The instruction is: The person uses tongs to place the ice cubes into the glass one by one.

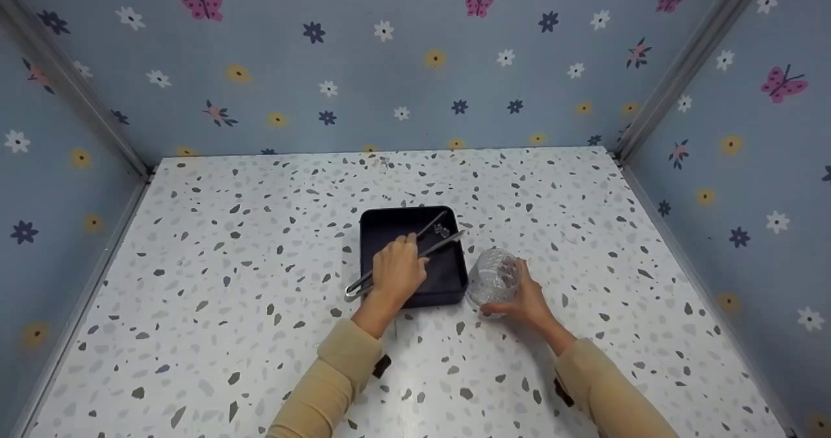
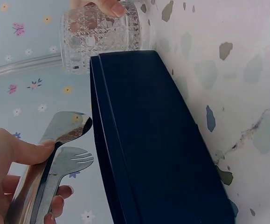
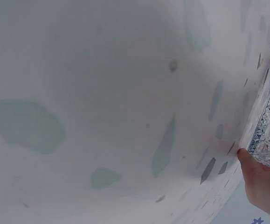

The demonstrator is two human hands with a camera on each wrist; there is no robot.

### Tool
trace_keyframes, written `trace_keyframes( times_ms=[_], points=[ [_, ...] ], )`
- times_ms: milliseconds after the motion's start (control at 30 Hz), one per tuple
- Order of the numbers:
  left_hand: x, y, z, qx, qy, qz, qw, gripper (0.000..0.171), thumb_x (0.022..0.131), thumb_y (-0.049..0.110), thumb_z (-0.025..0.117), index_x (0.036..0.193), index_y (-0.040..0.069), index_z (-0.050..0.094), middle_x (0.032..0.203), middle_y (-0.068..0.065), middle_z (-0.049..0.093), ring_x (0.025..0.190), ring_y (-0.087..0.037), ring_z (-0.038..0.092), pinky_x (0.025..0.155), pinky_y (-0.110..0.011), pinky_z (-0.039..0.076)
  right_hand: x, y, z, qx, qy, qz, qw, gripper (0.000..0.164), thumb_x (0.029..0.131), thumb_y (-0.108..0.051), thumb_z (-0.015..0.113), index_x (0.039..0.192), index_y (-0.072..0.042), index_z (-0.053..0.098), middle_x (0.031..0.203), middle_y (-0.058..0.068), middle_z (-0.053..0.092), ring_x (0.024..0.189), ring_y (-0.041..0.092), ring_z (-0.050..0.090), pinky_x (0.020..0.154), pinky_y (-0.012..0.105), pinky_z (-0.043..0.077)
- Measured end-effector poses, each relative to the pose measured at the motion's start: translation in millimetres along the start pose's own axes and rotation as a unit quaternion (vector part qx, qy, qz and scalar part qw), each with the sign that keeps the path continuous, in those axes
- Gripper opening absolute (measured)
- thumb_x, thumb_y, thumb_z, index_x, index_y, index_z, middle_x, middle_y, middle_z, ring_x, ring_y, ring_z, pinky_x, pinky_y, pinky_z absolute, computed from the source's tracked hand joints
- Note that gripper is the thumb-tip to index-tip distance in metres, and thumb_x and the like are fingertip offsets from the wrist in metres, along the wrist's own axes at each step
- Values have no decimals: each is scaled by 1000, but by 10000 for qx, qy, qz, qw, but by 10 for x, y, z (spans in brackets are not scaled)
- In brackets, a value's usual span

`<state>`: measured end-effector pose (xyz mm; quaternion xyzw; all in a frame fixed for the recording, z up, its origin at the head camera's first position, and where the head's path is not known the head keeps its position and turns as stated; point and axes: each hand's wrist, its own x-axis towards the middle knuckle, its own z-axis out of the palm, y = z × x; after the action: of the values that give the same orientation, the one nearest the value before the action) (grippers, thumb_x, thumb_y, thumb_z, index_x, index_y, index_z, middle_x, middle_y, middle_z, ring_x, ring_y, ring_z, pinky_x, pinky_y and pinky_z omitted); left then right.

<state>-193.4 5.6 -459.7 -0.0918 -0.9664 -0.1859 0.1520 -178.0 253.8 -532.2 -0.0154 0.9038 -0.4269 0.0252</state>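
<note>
Tongs point(image 1: 443, 243) are resting in the left hand point(image 1: 397, 269), whose fingers and thumb are holding both arms partway along; the tips, one spoon-shaped and one fork-shaped, are standing apart. They are slanting over the dark tray point(image 1: 436, 299), hinge at near left and tips at far right, probably so that they are straddling a small clear piece point(image 1: 441, 230) in its far right corner; whether they are touching it I cannot tell. Just right of the tray, a patterned glass point(image 1: 493, 272) is sitting in the right hand point(image 1: 527, 303), thumb on its near side and fingers on its right, presumably steadying it while leaving the tray side free. Beneath, the speckled table point(image 1: 260, 230) is giving flat support, and flowered panels point(image 1: 363, 61) are rising beyond its far edge.
</note>
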Motion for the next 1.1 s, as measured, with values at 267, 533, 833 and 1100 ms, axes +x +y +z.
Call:
trace_keyframes(
  times_ms=[267,533,833,1100],
  points=[
    [38,-96,74,138,-106,-193,9997,43,74,24,70,107,-2,60,91,-14,63,77,-30,61,62,-40,48,-4,-15,3,-81,-14,118,9999,120,48,-31,87,138,2,13,131,27,36,120,37,34,97,45,29],
    [65,-145,141,221,-173,-308,9991,41,73,23,70,104,-2,62,89,-15,63,76,-31,61,61,-41,47,10,3,14,-21,95,-32,9999,109,45,-29,88,132,-5,25,125,22,44,115,35,41,94,44,32],
    [117,-178,208,180,-222,-443,9986,28,73,22,70,89,0,64,80,-14,62,70,-32,60,58,-42,47,5,6,12,-7,82,-103,9999,105,46,-30,87,129,-7,28,124,21,45,115,34,42,94,44,33],
    [188,-166,249,156,-373,-531,9978,24,75,22,68,85,0,63,79,-15,62,69,-32,61,58,-42,47,11,12,12,-47,91,-141,9998,100,45,-33,87,125,-11,32,122,18,48,113,32,44,93,43,34]
  ],
)
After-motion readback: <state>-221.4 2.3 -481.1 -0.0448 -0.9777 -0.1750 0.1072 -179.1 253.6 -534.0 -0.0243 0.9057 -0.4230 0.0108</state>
